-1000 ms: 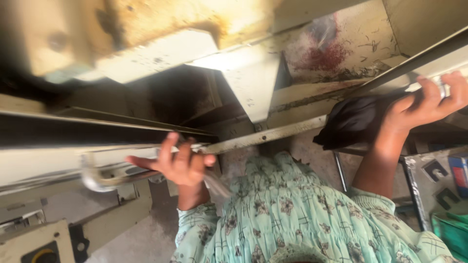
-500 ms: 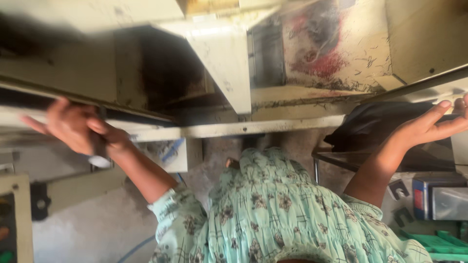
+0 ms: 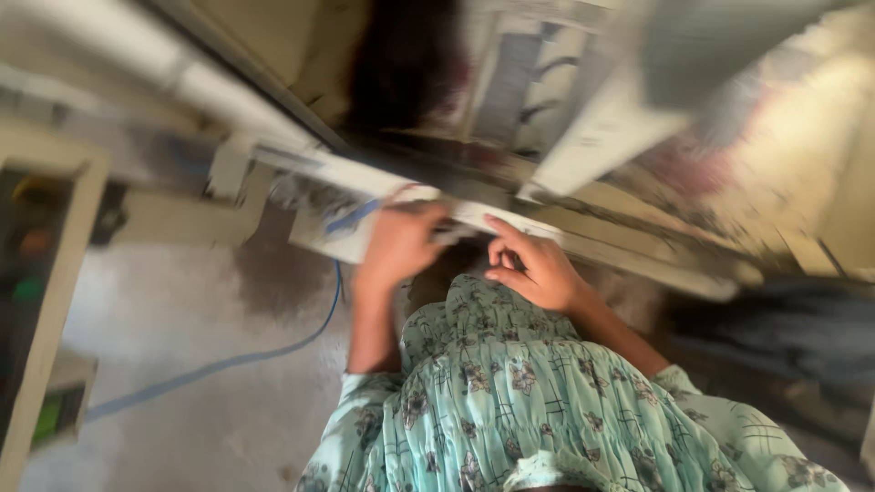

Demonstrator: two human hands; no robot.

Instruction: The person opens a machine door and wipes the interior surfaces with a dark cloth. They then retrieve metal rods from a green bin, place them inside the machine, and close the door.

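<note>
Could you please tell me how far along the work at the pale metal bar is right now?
Both hands are already at the long pale metal bar. In hand: the left hand rests on it, and the right hand pinches at its edge. Motion blur hides what they work on, so what is left cannot be told.

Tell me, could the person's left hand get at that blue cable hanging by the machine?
Probably yes. The left hand rests on the pale machine edge, and the blue cable hangs just beside the wrist with nothing visible between them, though the picture is blurred.
</note>
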